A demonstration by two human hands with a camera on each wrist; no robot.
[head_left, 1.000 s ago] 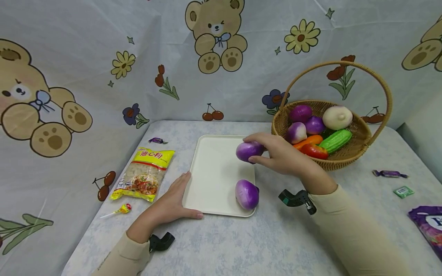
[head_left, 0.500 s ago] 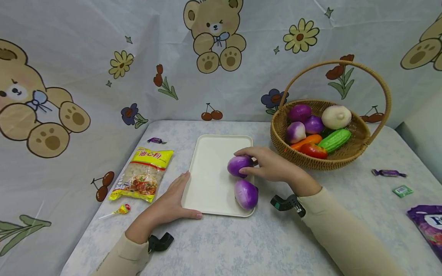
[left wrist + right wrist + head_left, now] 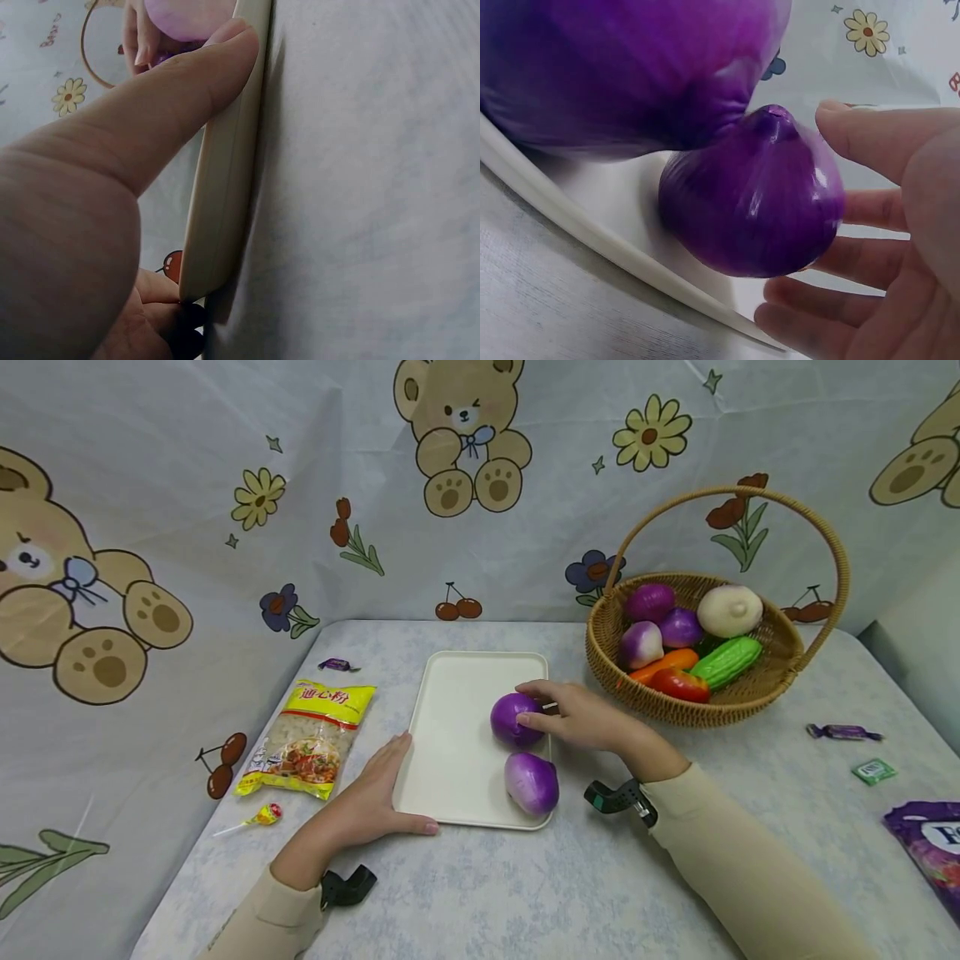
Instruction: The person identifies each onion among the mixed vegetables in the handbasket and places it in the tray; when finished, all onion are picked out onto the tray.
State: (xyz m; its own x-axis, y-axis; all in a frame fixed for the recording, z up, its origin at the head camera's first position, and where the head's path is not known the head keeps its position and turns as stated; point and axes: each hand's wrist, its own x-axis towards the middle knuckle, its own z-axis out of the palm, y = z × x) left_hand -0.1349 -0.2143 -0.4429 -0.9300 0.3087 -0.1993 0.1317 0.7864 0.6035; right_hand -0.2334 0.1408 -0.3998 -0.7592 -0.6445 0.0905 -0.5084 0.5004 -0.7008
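Purple farther onion [image 3: 506,723] sits on tray [image 3: 450,735], right hand [image 3: 583,718] loosely spread around it, left hand [image 3: 369,806] straight-fingered at tray edge; placing looks nearly done, next needs clean withdrawal.

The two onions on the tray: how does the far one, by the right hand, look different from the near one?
The far onion is a deeper, more even purple, while the near onion looks paler, with whitish patches, in the head view. The far onion appears rounder; the near onion is more egg-shaped. The right hand is around the far onion, but not the near onion. Both are purple and on the tray.
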